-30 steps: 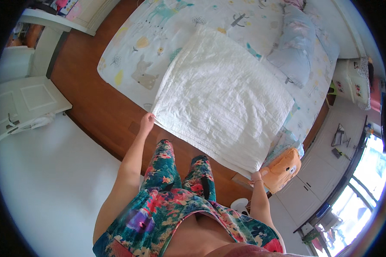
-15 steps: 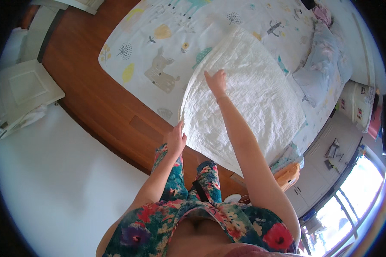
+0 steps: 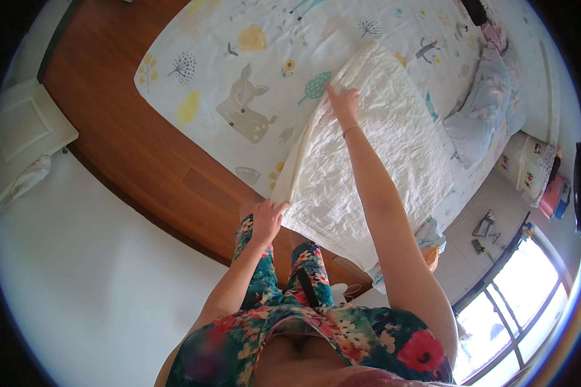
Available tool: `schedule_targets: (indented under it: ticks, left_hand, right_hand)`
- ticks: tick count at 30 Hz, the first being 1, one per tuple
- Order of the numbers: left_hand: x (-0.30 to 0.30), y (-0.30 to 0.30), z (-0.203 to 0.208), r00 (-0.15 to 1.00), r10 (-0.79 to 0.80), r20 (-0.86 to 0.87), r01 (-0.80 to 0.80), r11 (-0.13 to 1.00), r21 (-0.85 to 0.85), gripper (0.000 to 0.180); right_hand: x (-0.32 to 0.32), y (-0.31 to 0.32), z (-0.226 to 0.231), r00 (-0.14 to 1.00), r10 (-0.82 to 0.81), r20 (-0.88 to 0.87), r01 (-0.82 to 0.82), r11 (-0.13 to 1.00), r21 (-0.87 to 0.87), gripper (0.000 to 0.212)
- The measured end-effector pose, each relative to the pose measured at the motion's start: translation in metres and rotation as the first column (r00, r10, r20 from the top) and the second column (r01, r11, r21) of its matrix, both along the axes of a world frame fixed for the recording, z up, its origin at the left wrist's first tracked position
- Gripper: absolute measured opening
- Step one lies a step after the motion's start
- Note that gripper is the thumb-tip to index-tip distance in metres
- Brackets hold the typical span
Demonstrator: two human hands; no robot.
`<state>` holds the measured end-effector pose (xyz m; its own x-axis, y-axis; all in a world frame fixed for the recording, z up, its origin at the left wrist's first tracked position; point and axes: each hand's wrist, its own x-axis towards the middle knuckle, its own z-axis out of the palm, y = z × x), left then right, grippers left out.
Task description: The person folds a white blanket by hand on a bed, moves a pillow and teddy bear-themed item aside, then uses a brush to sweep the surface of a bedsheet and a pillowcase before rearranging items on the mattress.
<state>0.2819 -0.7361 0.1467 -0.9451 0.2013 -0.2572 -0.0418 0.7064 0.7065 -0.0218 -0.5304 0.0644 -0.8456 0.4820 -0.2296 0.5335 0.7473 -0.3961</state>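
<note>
The white quilt (image 3: 400,148) lay spread at the near edge of the bed (image 3: 168,93), its surface creased and its left edge showing a pale turned strip. The left hand (image 3: 266,221) was at the quilt's near left corner, its fingers closed in a narrow pinch on the edge. The right hand (image 3: 345,108) reached farther up the quilt's left edge, half curled, its fingertips touching the cloth; whether it gripped the edge I could not tell. A thin wristband (image 3: 350,131) circled that wrist, and the forearm passed over the quilt.

Just beyond the quilt's left edge, near the right fingertips, was a teal tree print (image 3: 314,85) on the bed sheet, and farther left of the quilt a grey deer print (image 3: 245,109). To the right of the quilt lay a light blue pillow (image 3: 481,113). By the quilt's near right corner, an orange thing (image 3: 431,257) was mostly hidden behind the right forearm. Below the quilt's near edge were the person's floral trousers (image 3: 313,264). Well left of the quilt were the wooden floor (image 3: 135,122) and a white door (image 3: 32,126); a bright window (image 3: 516,297) stood well to its lower right
</note>
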Motion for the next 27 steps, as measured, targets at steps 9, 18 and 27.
schedule_targets:
  ticks: [9,18,27]
  left_hand:
    - [0.001,-0.011,-0.007,0.999,-0.013,0.037,0.009,0.994,0.107,0.038]
    - [-0.006,-0.029,-0.009,0.999,-0.036,-0.001,0.036,0.999,0.015,0.04]
    - [-0.015,-0.021,-0.023,0.996,-0.054,0.067,0.053,0.999,0.012,0.025]
  right_hand:
    - [-0.015,0.047,0.04,0.985,-0.132,-0.108,0.07,0.889,-0.452,0.027]
    - [-0.004,0.038,0.076,0.954,-0.141,-0.266,0.15,0.989,0.011,0.027]
    - [-0.051,0.102,0.017,0.998,0.022,0.05,-0.034,0.966,0.256,0.055]
